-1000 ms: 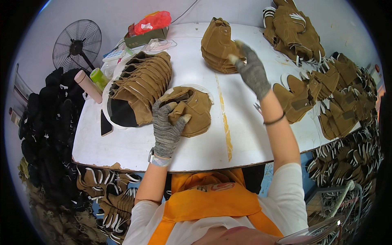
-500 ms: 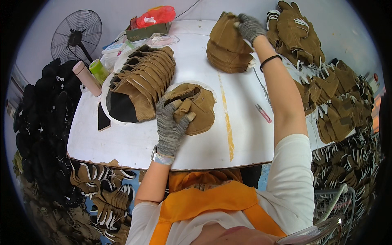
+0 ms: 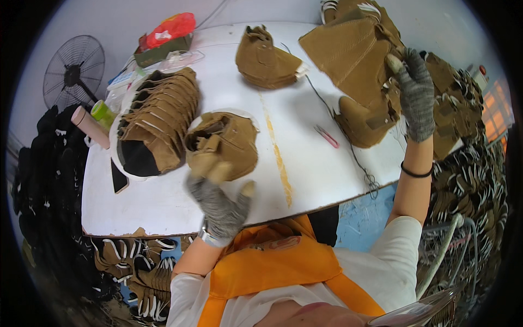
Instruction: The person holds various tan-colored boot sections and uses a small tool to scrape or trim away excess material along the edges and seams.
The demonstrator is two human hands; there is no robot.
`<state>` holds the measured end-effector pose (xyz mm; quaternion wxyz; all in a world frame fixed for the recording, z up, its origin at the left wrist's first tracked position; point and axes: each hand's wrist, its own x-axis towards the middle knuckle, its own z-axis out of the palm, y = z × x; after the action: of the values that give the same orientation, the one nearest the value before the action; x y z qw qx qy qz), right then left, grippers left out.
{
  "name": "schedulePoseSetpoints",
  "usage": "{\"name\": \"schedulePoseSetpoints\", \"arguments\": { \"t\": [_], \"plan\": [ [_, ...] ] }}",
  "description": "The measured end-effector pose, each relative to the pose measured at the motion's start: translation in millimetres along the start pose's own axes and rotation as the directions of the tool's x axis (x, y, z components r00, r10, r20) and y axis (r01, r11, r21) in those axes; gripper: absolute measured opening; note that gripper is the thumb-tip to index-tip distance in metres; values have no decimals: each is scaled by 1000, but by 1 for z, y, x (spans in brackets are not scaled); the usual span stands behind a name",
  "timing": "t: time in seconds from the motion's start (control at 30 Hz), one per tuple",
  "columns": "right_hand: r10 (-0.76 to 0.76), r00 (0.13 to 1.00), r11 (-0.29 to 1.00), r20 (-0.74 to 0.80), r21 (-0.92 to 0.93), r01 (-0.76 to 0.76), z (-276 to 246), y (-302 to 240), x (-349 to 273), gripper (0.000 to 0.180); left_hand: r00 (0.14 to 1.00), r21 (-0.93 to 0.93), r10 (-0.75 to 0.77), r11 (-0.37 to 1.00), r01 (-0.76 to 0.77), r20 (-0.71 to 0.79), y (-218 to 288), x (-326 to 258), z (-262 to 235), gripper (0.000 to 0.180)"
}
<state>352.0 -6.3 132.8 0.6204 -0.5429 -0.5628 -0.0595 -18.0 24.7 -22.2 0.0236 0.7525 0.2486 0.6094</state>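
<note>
While the L hand (image 3: 219, 210), gloved & a bit blurred, has its thumb spread from the fingers by the near edge of a folded brown piece (image 3: 239, 136) on the white table (image 3: 316, 174), contact's hard to tell. Pink-handled snips (image 3: 332, 141) lie to the R. Beyond, the R hand (image 3: 417, 95), gloved too, pinches a brown panel (image 3: 348, 54), held up over the table's R side. Far back: brown stack (image 3: 267, 66) & fan (image 3: 72, 73).

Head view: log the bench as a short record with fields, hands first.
Left hand: grip open, motion-blurred, at the near side of a folded brown piece; contact unclear
Right hand: grip closed on stitched brown fabric
Table: white
Left on table: row of brown pieces
Far middle: brown bundle
Right of middle: pink-handled tool
Beyond table, left: black fan
</note>
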Motion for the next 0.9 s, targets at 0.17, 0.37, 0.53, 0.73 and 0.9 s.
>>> {"name": "schedulePoseSetpoints", "arguments": {
  "t": [0.17, 0.37, 0.53, 0.73, 0.9],
  "plan": [
    [215, 967, 970, 136, 87, -228, -17, -7, -81, 27, 506, -505, -97, -348, 790, 857, 29, 16, 74, 59],
    [-63, 947, 995, 316, 96, 35, -1, 21, -131, 22, 408, -333, -113, -786, 521, 906, 15, 18, 134, 68],
    [-34, 999, 964, -10, -266, 31, 16, 13, -165, 24, 479, -451, -157, -668, 593, 863, 16, 5, 144, 66],
    [466, 884, 870, -33, 201, -451, 38, 0, -197, 39, 503, -522, -214, -584, 622, 838, 6, -10, 145, 75],
    [539, 821, 802, 188, 183, -568, 35, 0, -192, 39, 546, -607, -275, -458, 650, 792, 6, -6, 137, 77]
  ]
}}
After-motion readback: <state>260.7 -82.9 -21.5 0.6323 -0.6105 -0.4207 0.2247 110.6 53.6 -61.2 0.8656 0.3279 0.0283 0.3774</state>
